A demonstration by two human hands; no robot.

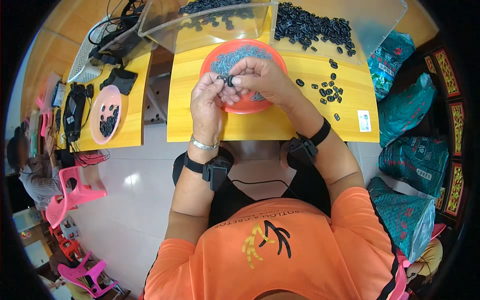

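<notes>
Above a round orange-red tray (206, 67) heaped with small grey metal pins (240, 57), my two hands meet. Between the thumb and fingers of my left hand (207, 102) is a small black plastic piece (222, 78). My right hand (265, 82) pinches a black oval plastic piece (230, 81) right against it. Whether the two pieces are joined, I cannot tell. Part of the tray and its pins is hidden behind my hands. To the right, several loose black pieces (328, 92) lie scattered on the yellow table (295, 125).
Clear plastic bins (210, 31) holding piles of black pieces (307, 25) stand at the far edge. A white label (364, 121) lies near the right corner. On a left table are a pink dish (95, 125) and a white basket (87, 70). Green sacks (415, 160) line the right.
</notes>
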